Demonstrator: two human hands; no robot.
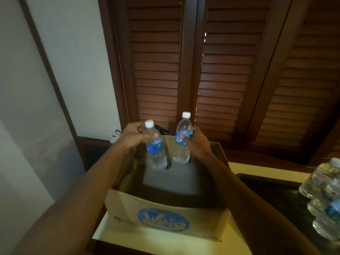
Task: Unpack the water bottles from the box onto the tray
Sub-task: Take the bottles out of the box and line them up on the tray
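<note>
Both of my hands are over the open cardboard box [165, 216], each with a clear water bottle that has a white cap and a blue label. My left hand [133, 136] grips the left bottle [155, 150] near its neck, and the bottle tilts a little. My right hand [197, 142] holds the right bottle [183, 142] upright by its label. Both bottles hang above the far end of the box, whose inside looks dark and bare below them. A dark tray [272, 188] lies to the right of the box with several bottles [325, 197] on it.
The box and tray rest on a pale tabletop [117, 234]. Dark wooden louvred shutters [184, 70] stand behind the box. A white wall with a plug and cable [115, 134] is at the left. The tray's near left part shows bare dark surface.
</note>
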